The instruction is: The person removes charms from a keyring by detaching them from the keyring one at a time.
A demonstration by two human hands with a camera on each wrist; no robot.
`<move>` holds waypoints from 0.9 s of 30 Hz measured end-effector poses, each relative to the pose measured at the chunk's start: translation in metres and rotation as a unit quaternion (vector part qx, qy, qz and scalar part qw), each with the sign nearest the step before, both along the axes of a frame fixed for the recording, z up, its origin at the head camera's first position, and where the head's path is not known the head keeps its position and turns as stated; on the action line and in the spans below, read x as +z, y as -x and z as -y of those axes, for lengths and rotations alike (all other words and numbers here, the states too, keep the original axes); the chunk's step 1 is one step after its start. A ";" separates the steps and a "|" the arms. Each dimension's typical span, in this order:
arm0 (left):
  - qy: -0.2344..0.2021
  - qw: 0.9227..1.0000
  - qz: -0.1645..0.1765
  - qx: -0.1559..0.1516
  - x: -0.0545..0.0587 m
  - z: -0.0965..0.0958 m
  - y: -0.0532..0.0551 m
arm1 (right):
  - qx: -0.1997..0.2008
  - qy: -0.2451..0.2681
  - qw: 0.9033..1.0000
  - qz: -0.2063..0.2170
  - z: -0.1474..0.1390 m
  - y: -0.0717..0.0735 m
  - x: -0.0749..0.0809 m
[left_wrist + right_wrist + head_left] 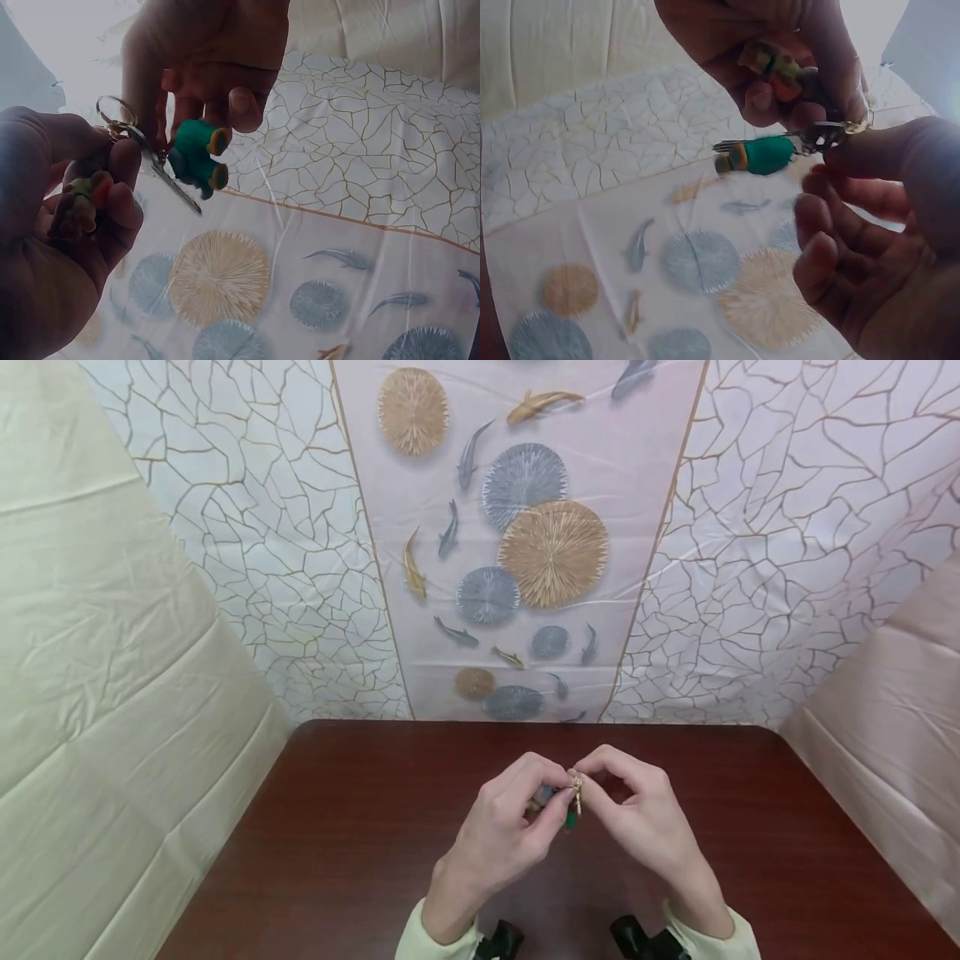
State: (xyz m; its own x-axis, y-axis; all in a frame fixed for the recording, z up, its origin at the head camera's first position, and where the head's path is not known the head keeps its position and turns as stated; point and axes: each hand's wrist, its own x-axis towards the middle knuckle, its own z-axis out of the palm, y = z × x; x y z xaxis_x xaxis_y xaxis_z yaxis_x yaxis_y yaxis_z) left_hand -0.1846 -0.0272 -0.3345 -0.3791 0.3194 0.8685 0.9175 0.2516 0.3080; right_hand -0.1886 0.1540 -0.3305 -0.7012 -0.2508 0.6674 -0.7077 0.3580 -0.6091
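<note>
Over the table, my left hand (501,827) and right hand (647,810) meet fingertip to fingertip at a gold-coloured key ring (577,782). Both pinch it between thumb and index finger. A metal key (178,186) hangs from the ring, beside a green figurine charm (196,154) with orange-rimmed feet. Another small figurine (81,202), tan, green and orange, lies within the curled fingers of my left hand, partly hidden. In the right wrist view, the green charm and the key blades (731,145) point left, away from my right fingers.
A dark reddish-brown table (360,827) lies under the hands. Behind it hangs a white cloth (795,527) with gold crackle lines and a central panel of fish and round leaves. Pale padded panels (112,693) stand at both sides. Black wrist devices (501,938) sit at the cuffs.
</note>
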 end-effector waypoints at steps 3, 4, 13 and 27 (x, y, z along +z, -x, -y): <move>0.003 1.000 0.003 0.005 0.001 0.001 0.000 | 0.007 0.006 0.999 -0.035 0.001 0.001 0.001; 0.004 1.000 0.004 0.006 0.001 0.001 0.000 | 0.014 0.013 0.998 -0.055 0.001 0.002 0.000; 0.004 1.000 0.012 -0.008 0.001 0.002 0.000 | 0.040 0.047 0.984 -0.164 0.000 0.009 -0.004; 0.009 1.000 0.011 0.007 -0.001 0.000 0.000 | 0.017 0.013 0.998 -0.054 -0.001 0.003 -0.001</move>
